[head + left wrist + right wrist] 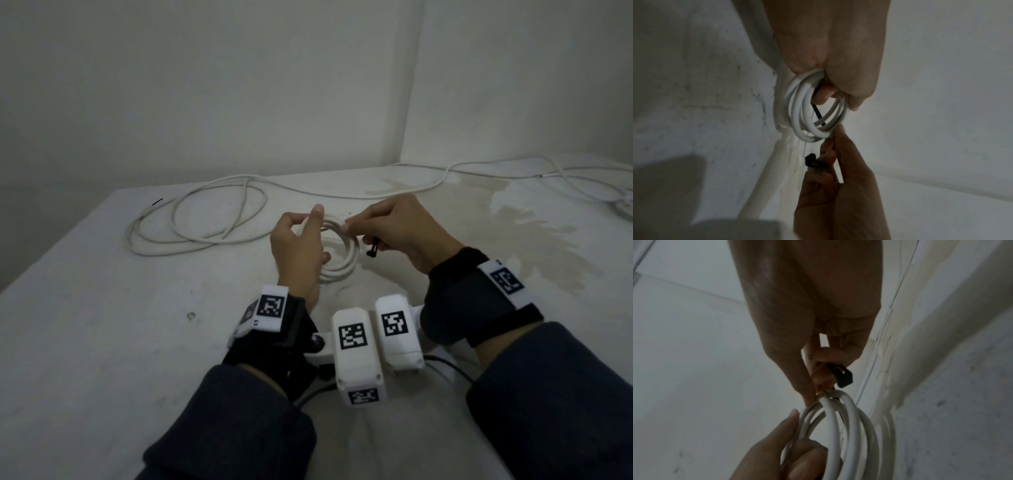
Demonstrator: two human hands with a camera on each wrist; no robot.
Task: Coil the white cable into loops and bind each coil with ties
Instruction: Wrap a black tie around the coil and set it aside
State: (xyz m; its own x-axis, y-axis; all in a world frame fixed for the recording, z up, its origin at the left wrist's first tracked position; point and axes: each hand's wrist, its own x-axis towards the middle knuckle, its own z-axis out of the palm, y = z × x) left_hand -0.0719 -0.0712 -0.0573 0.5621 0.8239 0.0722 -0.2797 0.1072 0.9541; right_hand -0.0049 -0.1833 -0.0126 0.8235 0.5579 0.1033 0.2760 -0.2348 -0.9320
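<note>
A small coil of white cable point(342, 253) is held upright just above the table. My left hand point(301, 246) grips its left side, fingers curled through the loops point(812, 104). My right hand point(394, 229) pinches a black tie point(371, 249) at the coil's upper right edge. The tie's black head point(844, 378) sticks out below the fingers, and its thin strap point(819, 116) runs across the inside of the coil. The coil point(849, 426) has several turns.
More white cable lies in loose loops point(195, 219) at the table's back left and trails along the back edge point(445, 174) to the right corner. A short black tie point(157, 201) lies far left. Walls close the back and right. The table point(102, 342) is stained white.
</note>
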